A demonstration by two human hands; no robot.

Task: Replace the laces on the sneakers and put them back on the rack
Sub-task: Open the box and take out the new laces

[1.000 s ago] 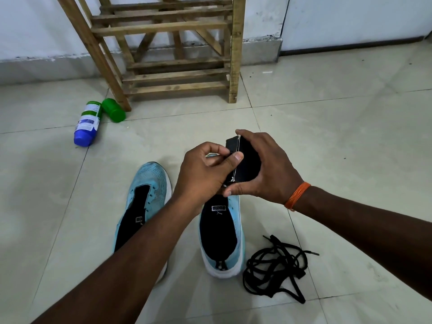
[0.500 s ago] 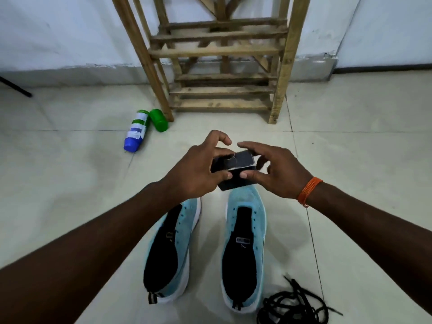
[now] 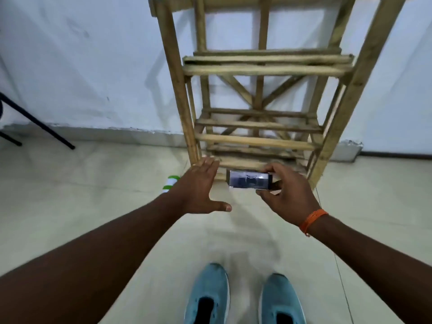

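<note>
**Light blue cloth sneakers [image 3: 209, 291] on the pale tiled floor [image 3: 93, 206]**

They stand side by side, closest. Farther out, the left hand [image 3: 198, 187] is spread, holding nothing. The right hand [image 3: 286, 195] grips a small black box [image 3: 250, 180] by the tall wooden rack [image 3: 257, 139].

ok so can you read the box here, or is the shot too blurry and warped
Head view: motion blur softens the rack, the box and the sneakers; pale glare washes the box's face, so its print is unreadable; the wide lens splays the rack's posts outward toward the top.
</note>
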